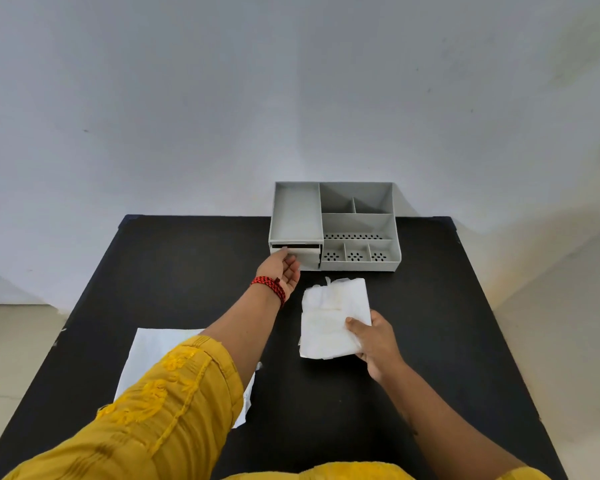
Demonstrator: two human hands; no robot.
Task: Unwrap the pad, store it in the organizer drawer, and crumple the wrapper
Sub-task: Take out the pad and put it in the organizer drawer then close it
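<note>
A grey plastic organizer (357,223) stands at the table's far edge, its drawer (300,252) at the lower left pulled out a little, showing a dark gap above it. My left hand (284,271) is palm up with its fingertips on the drawer front. My right hand (371,341) grips the folded white pad (329,320) by its right edge, holding it just above the table in front of the organizer. The flat white wrapper (156,348) lies on the table near me at the left, partly hidden under my left sleeve.
The black table (187,265) stands against a pale wall. The organizer's open top has a long tray at the left and several small compartments with perforated floors at the right.
</note>
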